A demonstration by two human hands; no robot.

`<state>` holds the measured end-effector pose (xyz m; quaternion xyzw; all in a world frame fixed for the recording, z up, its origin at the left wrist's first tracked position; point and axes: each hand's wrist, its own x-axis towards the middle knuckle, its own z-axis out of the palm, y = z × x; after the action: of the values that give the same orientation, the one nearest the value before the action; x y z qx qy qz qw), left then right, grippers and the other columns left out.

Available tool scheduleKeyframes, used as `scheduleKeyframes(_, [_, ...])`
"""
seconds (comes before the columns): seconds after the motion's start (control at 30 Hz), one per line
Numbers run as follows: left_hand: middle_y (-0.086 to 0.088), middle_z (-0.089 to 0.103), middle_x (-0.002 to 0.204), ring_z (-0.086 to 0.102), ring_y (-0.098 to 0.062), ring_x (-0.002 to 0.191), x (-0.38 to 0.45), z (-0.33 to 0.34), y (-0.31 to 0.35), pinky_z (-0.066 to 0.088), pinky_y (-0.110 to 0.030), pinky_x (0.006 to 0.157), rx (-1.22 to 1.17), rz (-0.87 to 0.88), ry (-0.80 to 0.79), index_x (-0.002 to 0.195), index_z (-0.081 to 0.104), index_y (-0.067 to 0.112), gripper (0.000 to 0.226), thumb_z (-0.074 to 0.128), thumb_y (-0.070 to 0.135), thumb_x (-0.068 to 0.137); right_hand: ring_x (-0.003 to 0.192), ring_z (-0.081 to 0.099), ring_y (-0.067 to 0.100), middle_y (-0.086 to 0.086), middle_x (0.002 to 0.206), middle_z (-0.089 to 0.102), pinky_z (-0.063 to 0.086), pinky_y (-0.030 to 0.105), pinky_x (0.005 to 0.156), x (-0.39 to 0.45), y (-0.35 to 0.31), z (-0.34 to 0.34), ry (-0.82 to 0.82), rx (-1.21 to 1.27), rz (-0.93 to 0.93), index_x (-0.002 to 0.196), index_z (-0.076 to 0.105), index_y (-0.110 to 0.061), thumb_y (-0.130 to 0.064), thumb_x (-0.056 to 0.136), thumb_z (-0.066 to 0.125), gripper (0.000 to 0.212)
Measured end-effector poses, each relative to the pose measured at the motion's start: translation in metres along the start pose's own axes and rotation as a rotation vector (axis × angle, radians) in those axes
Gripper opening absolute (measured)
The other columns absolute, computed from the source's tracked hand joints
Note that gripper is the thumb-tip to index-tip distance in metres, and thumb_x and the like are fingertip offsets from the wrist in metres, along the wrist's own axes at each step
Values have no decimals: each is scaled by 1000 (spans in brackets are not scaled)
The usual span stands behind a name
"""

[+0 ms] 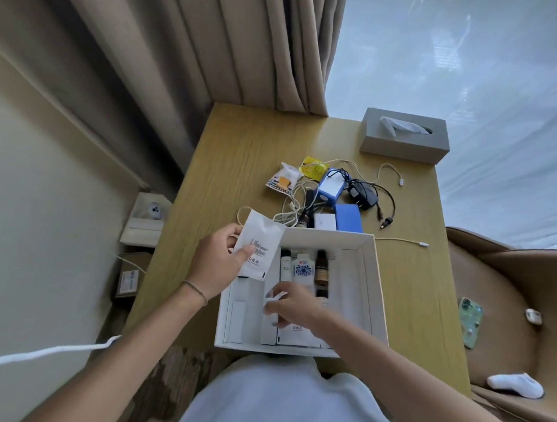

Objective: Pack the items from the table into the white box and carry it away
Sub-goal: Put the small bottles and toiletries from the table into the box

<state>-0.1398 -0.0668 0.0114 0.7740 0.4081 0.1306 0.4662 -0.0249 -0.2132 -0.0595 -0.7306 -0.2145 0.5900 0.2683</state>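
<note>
We hold a flat white packet [259, 244] in our left hand [219, 262], thumb and fingers pinching it, just over the left edge of the white box [368, 278]. That keeps it ready to drop in. Our right hand [293, 307] is inside the box, fingers curled on something white and blurry, maybe making room. Cables [372, 195] and blue boxes [331, 187] wait on the table [228, 164].

Soft daylight came through the sheer white window covering [468, 75] at upper right, blown out and hazy. The yellowish wooden table [241, 145] was evenly lit, shadows faint. Wide-angle distortion bent the edges; the right hand [293, 307] was motion-blurred.
</note>
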Motion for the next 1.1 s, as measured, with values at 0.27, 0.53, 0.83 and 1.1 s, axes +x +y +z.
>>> scheduleKeyframes(0.27, [8, 78, 88, 74, -4, 73, -14, -19, -11, 62, -43, 61, 55, -22, 30, 97, 65, 16, 9, 69, 22, 92, 80, 59, 8, -10, 87, 65, 52, 30, 70, 21, -2, 40, 101, -520, -118, 84, 64, -27, -48, 61, 87, 39])
scheduleKeyframes(0.53, [12, 75, 70, 71, -2, 60, -15, -23, -16, 60, -43, 55, 87, -46, 23, 97, 65, 20, 8, 67, 26, 93, 87, 69, 21, 2, 97, 75, 59, 40, 80, 31, 3, 48, 50, -676, -125, 101, 75, -15, -40, 73, 85, 39])
scheduleKeyframes(0.83, [0, 77, 94, 70, -5, 70, -6, 5, -12, 58, -24, 58, 57, -60, -60, 132, 51, 21, 55, 74, 8, 84, 121, 59, 25, 5, 131, 65, 49, 37, 95, 17, 2, 23, 48, -747, -201, 138, 58, -25, -45, 86, 72, 57])
scheduleKeyframes(1.1, [-7, 72, 97, 70, -19, 71, -12, 47, -12, 60, -40, 61, 88, -49, -352, 149, 25, 40, 93, 71, -1, 80, 62, 56, -1, -18, 70, 62, 48, 23, 56, -17, 3, -77, 440, -490, -194, 109, 77, -22, -22, 94, 61, 21])
